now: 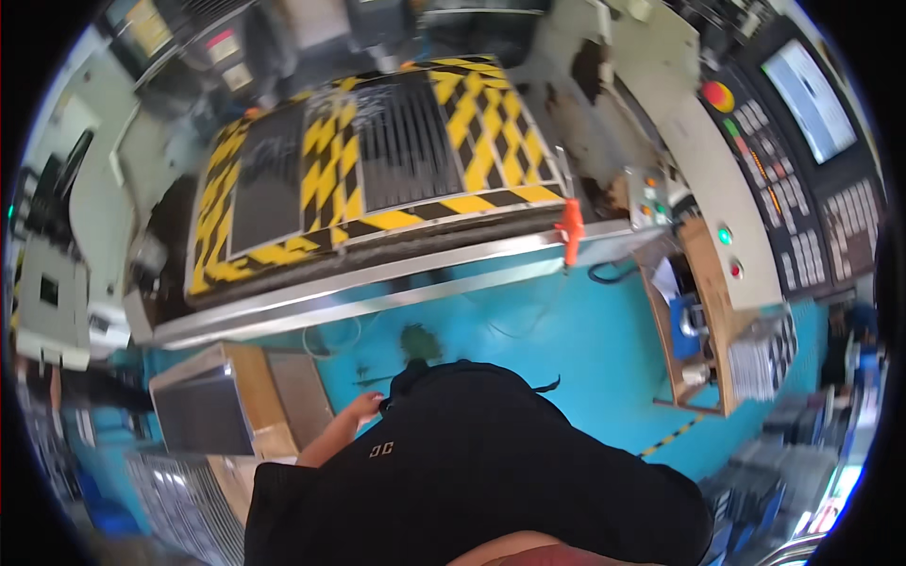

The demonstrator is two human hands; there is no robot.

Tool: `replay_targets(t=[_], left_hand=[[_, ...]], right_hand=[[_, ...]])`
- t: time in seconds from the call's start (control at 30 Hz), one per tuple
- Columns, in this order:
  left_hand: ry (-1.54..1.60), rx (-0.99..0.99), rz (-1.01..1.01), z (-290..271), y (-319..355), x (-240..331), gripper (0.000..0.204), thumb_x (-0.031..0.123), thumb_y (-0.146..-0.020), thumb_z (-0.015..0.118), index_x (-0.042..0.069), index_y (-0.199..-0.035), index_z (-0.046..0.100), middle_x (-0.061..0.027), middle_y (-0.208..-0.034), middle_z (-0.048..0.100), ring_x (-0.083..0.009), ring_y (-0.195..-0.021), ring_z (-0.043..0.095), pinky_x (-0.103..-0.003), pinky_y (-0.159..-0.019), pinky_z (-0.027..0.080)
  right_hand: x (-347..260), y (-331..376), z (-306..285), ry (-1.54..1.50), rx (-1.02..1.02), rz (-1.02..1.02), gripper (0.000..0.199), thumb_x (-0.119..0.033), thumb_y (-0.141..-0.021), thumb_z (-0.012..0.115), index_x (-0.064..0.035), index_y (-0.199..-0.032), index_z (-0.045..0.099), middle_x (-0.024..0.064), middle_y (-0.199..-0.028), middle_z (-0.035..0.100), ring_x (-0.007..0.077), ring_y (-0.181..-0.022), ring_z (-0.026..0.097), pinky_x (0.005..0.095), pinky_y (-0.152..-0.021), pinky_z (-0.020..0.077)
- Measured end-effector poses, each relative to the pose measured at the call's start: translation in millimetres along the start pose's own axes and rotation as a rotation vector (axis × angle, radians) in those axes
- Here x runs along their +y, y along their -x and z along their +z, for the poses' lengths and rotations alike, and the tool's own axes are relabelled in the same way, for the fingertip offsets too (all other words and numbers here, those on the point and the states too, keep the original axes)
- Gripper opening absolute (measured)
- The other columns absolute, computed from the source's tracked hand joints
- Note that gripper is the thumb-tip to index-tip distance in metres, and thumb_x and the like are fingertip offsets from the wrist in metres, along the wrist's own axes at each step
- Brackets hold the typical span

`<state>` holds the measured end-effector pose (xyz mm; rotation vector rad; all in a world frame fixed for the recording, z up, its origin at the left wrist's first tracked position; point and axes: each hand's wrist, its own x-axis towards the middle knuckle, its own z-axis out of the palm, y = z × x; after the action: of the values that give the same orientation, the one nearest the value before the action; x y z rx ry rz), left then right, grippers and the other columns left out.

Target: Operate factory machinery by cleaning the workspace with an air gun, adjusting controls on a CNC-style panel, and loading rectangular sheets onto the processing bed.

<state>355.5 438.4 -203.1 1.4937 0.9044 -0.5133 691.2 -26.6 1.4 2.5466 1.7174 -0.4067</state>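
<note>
My left hand [364, 407] hangs low beside the front of my black shirt [472, 462], its forearm coming out of the short sleeve. Its fingertips are small and partly covered by the dark cloth, so I cannot make out their pose or anything in them. No part of my right hand shows. Ahead of me stands a machine bed [330, 208] edged with yellow and black striped tape, with a dark ribbed plate [406, 141] set in it. An orange-red air gun [571, 231] hangs at the bed's front right corner.
A control panel with a lit screen [810, 99] and a red stop button [717, 95] is at the right. Below it is a wooden shelf cart [717, 330]. A wooden cabinet [247, 396] stands at my left. Thin hoses cross the blue floor [528, 349].
</note>
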Motion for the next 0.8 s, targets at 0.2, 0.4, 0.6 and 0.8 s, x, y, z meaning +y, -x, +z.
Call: replay_targets(t=[0.2,0.4,0.6,0.8], left_hand=[[-0.223,0.046,0.031,18,49,13,0.045,0.033,-0.088,0.064,0.004,-0.122,0.061,-0.0166,-0.113,0.066,-0.0274,-0.107,0.061,-0.039,-0.092,0.046],[-0.022,0.037,-0.089,-7,46,35,0.048,0.027,-0.09,0.065,0.001,-0.129,0.055,-0.015,-0.12,0.063,-0.0212,-0.113,0.058,-0.035,-0.096,0.044],[0.312,0.151,-0.065,-36,77,28,0.049,0.024,-0.091,0.065,0.0,-0.132,0.052,-0.0133,-0.129,0.057,-0.0204,-0.12,0.053,-0.034,-0.099,0.042],[-0.009,0.216,0.075,-86,104,-12,0.048,0.008,-0.091,0.059,-0.001,-0.136,0.044,-0.0142,-0.13,0.057,-0.0243,-0.12,0.054,-0.033,-0.101,0.042]], right_hand=[[58,-85,26,-0.409,-0.34,0.836,0.056,-0.051,-0.096,0.045,-0.0033,-0.119,0.063,0.0193,-0.12,0.063,0.0394,-0.116,0.055,0.0465,-0.098,0.0429],[79,-232,-126,0.086,0.875,0.277,0.065,-0.044,-0.089,0.062,0.0019,-0.133,0.047,0.0296,-0.138,0.044,0.048,-0.136,0.03,0.0556,-0.112,0.0223],[37,-279,-235,-1.037,0.674,0.273,0.034,-0.027,-0.095,0.057,-0.0021,-0.119,0.056,-0.0017,-0.081,0.059,0.0054,-0.062,0.048,0.0247,-0.055,0.0451],[-239,-324,-314,-0.186,-0.122,-0.127,0.042,-0.036,-0.095,0.056,-0.0011,-0.118,0.051,0.0262,-0.098,0.065,0.0443,-0.088,0.065,0.0519,-0.073,0.0502]])
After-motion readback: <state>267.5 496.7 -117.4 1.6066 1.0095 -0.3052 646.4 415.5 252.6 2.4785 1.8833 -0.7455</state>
